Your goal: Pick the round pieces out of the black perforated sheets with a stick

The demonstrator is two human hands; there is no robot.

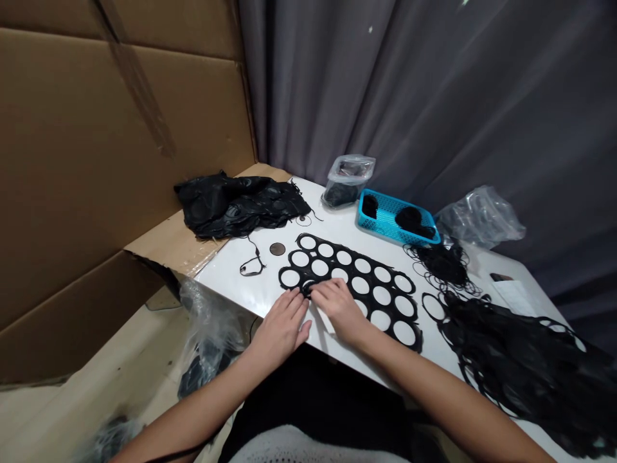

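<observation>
A black sheet punched with rows of round holes [373, 270] lies flat on the white tabletop [270, 283]. My left hand [282, 328] and my right hand [340, 308] both rest on its near edge, their fingertips almost meeting beside a hole. The hands hide part of the sheet, so I cannot tell whether either one grips it. Thin black rings form a tangled heap [443, 263] beyond my right hand, and a larger mass of holed black sheets [520, 366] spreads further right.
A crumpled black heap [236, 204] lies at the far left, near a small brown disc [277, 249]. At the back stand a blue plastic basket [398, 218] and a clear bag [347, 180]. Cardboard [120, 161] walls the left, and a grey curtain [434, 96] hangs behind.
</observation>
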